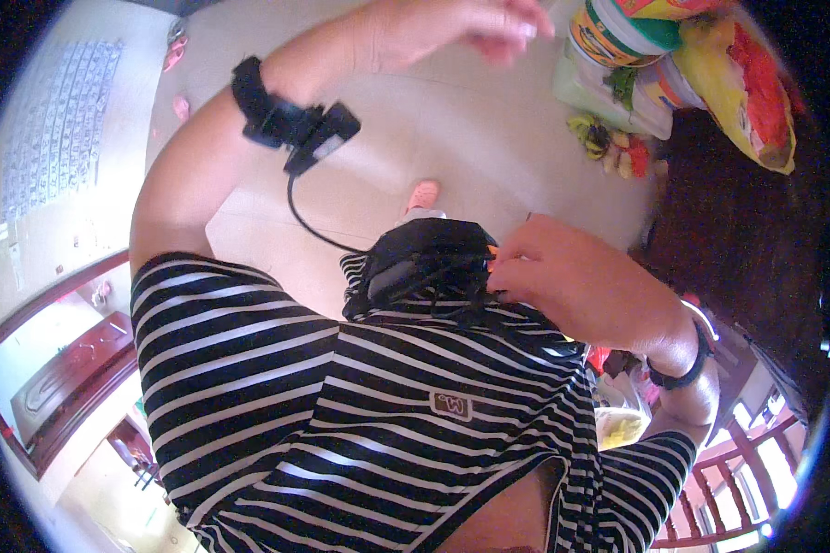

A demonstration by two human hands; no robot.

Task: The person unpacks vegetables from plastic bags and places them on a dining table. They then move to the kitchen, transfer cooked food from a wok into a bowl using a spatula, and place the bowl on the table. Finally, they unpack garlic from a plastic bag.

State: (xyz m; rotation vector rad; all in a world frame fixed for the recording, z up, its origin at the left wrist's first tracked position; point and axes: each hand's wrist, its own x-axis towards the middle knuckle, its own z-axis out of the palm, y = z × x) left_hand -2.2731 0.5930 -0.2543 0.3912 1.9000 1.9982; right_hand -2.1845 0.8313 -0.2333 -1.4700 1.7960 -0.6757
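My left hand point(508, 31) reaches out at the top of the head view, blurred, with fingers apart and nothing visible in it. The nearest thing to it is a plastic tub point(626, 31) with a green band. My right hand point(553, 273) is at my waist, fingers bent against the side of a black bag point(425, 259). A small orange piece point(493, 257) shows at those fingertips; the hand hides the rest. Strapped to my left forearm is a black device point(304, 131), whose cable point(304, 214) runs down to the bag.
Below the tub sit a translucent plastic box point(609, 104) and a yellow-and-red bag point(754, 97). Green bananas point(590, 136) lie beside them. A dark surface point(726, 228) is at the right, with a wooden railing point(726, 494) lower down. Pale tiled floor point(415, 131) surrounds my pink shoe point(424, 195).
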